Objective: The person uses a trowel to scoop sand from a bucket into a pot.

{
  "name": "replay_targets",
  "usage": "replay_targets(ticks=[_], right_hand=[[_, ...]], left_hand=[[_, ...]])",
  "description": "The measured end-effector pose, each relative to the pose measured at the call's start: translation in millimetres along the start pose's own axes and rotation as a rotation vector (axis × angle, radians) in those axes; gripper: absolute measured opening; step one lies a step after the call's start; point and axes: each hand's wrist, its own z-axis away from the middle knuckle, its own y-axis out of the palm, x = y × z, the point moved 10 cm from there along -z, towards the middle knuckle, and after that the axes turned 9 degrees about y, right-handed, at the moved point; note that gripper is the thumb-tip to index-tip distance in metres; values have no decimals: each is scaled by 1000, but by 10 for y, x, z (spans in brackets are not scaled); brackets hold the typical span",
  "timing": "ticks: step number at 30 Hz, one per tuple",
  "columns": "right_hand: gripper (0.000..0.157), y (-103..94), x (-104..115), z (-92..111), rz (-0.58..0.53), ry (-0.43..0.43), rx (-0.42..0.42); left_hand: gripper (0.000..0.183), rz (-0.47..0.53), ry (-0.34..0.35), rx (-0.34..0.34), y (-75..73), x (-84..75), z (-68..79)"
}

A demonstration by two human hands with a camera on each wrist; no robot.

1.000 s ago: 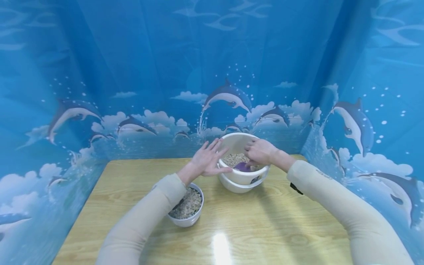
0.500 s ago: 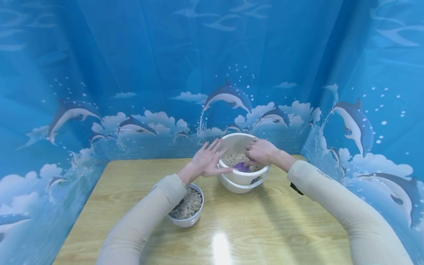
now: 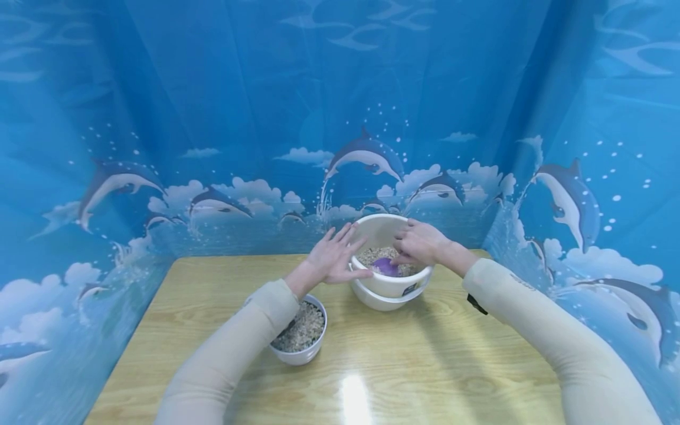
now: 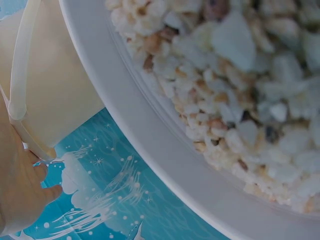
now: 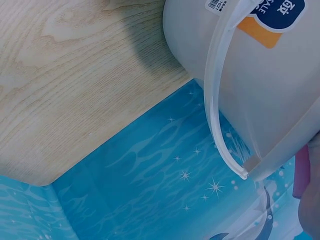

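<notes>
A white bucket (image 3: 379, 227) with gravel (image 3: 372, 255) in it stands at the back of the table, its white handle (image 5: 212, 95) hanging down its side. My right hand (image 3: 419, 242) reaches over the bucket's right rim and grips a purple scoop (image 3: 383, 267), whose blade lies in the gravel. A purple part of the scoop and some fingers show at the right wrist view's edge. My left hand (image 3: 332, 258) lies at the bucket's left rim with its fingers straight and spread. Under my left forearm stands a white bowl (image 3: 304, 357) filled with gravel, very near the left wrist camera.
The wooden table (image 3: 404, 366) carries both containers. Behind it and at both sides hangs a blue curtain (image 3: 239, 118) printed with dolphins, close to the bucket. A printed label (image 5: 280, 15) is on the bucket's side.
The purple scoop has shifted slightly left in the gravel, and a bit more of it shows. My left hand, the bucket and the bowl have stayed in place.
</notes>
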Motion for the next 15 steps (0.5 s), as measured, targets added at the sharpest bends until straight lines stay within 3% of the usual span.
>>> replay_targets(ticks=[15], right_hand=[[37, -30, -132, 26, -104, 88, -41]], left_hand=[[99, -6, 4, -7, -2, -3, 1]])
